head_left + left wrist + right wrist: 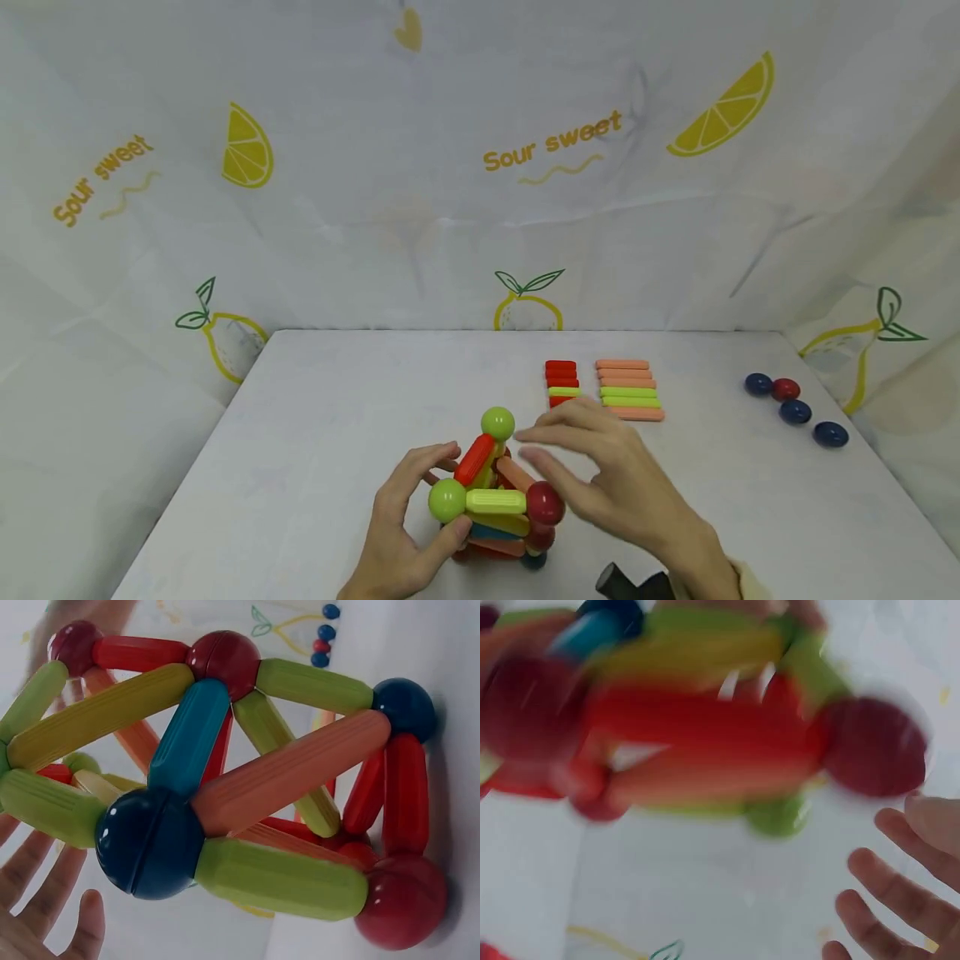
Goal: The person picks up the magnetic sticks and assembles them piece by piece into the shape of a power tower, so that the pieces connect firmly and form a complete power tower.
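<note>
A magnetic stick-and-ball structure (496,502) stands at the near middle of the table, built in tiers of coloured rods and balls. My left hand (405,525) holds it at the left, thumb at the front green ball (447,500) and fingers behind. A second green ball (498,423) tops its far end. Fingers spread, my right hand (622,479) is at its right side, thumb close by the upper dark red ball (545,503). From the left wrist, lower blue balls (150,842) and a salmon rod (292,774) show. The structure is blurred in the right wrist view.
Short red rods (561,373), one yellow-green among them, lie in a column beyond my right hand. Beside them is a column of longer salmon and yellow-green rods (628,392). Blue balls (795,412) and a red ball (786,389) rest near the table's right edge.
</note>
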Demonstrator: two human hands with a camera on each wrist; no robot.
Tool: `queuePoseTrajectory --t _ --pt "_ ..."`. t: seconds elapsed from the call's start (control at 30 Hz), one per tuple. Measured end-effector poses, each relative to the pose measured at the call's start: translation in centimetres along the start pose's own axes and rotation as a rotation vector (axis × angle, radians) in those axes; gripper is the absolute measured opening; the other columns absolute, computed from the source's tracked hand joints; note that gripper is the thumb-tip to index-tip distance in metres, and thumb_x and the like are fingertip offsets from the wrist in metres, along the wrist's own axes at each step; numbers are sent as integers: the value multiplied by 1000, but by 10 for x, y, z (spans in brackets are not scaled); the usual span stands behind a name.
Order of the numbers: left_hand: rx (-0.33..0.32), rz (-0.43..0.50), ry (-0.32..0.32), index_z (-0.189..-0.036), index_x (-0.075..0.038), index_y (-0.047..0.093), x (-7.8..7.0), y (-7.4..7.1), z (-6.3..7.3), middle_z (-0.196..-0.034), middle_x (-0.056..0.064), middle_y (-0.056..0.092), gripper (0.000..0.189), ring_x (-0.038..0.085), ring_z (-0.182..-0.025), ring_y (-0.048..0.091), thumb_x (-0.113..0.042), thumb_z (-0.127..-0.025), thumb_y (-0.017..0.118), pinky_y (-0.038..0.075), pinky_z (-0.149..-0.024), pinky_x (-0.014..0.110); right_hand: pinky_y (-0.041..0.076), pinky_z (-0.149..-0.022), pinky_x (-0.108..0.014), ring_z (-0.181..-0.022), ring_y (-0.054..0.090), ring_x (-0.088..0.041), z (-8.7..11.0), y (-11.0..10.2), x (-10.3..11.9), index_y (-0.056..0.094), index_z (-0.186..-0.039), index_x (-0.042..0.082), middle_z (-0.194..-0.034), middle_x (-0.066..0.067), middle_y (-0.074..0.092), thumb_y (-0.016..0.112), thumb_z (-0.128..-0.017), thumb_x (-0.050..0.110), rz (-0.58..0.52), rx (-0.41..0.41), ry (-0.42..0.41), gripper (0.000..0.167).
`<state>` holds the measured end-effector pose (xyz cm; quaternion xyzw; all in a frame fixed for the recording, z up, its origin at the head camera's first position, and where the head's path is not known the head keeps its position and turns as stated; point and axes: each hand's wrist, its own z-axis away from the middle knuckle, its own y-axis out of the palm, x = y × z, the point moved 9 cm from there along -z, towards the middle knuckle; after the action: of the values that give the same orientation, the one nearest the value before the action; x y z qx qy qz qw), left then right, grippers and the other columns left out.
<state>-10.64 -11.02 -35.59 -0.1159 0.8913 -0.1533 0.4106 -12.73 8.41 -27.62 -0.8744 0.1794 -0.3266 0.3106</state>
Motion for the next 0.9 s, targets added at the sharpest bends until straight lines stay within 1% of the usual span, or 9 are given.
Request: queuePoseTrajectory --t 0.1,0.17,0.33,0.4,0.47,0.57,0.73,0.8,0.9 --pt "-64 -21 -62 -138 -15 58 7 -10 4 -120 1 69 61 10 -107 64 -1 -81 75 52 -81 28 55 -73 -23 -88 60 -6 -1 -2 -31 80 -105 17 -94 9 73 84 -81 6 60 -65 88 26" --pt "-122 -32 -81 -135 -12 60 10 -17 5 -117 1 69 59 9 -106 64 3 -81 74 52 -81 26 54 -70 -23 -85 60 -9 1 3 -49 80 -104 14 -91 7 73 84 -81 5 103 -68 137 25" --pt "-326 -76 -141 -129 -6 62 10 -36 6 -117 1 65 51 7 -104 62 10 -82 73 52 -78 21 58 -75 -33 -89 62 -16 9 22 -90 80 -106 10 -92 0 73 83 -83 8 205 21 273 23" --pt "-407 -115 -205 -129 -7 62 8 -42 7 -121 -1 62 50 7 -105 59 8 -84 73 51 -78 19 59 -78 -38 -92 63 -20 13 30 -104 80 -106 10 -96 -4 74 82 -83 9 248 65 324 23" --pt "-445 -146 -282 -135 -10 58 6 -44 9 -129 -1 57 54 8 -110 55 3 -86 74 49 -82 19 60 -79 -41 -93 64 -24 18 38 -118 80 -106 8 -99 -8 74 82 -82 8 280 108 364 24" --pt "-398 -168 -399 -149 -19 46 4 -38 10 -145 -1 47 71 9 -123 45 -12 -85 76 46 -91 25 60 -80 -41 -91 65 -26 26 51 -138 80 -106 5 -100 -12 76 83 -82 7 327 183 401 24" --pt "-212 -179 -493 -162 -28 20 -1 -15 9 -160 4 29 117 13 -134 35 -36 -68 91 44 -99 42 59 -79 -39 -86 63 -23 39 73 -161 79 -107 4 -99 -11 75 81 -82 4 343 288 441 26" --pt "-173 -172 -525 -162 -28 17 0 -8 9 -159 4 29 124 14 -134 37 -40 -66 93 45 -100 48 58 -79 -39 -86 62 -23 42 78 -165 79 -108 3 -99 -11 73 81 -81 3 344 294 438 26" --pt "-161 -170 -562 -162 -27 18 2 -4 9 -156 2 32 121 15 -131 42 -43 -68 92 48 -99 56 55 -76 -37 -85 57 -22 42 82 -168 79 -108 3 -99 -10 69 80 -81 1 354 280 426 27"
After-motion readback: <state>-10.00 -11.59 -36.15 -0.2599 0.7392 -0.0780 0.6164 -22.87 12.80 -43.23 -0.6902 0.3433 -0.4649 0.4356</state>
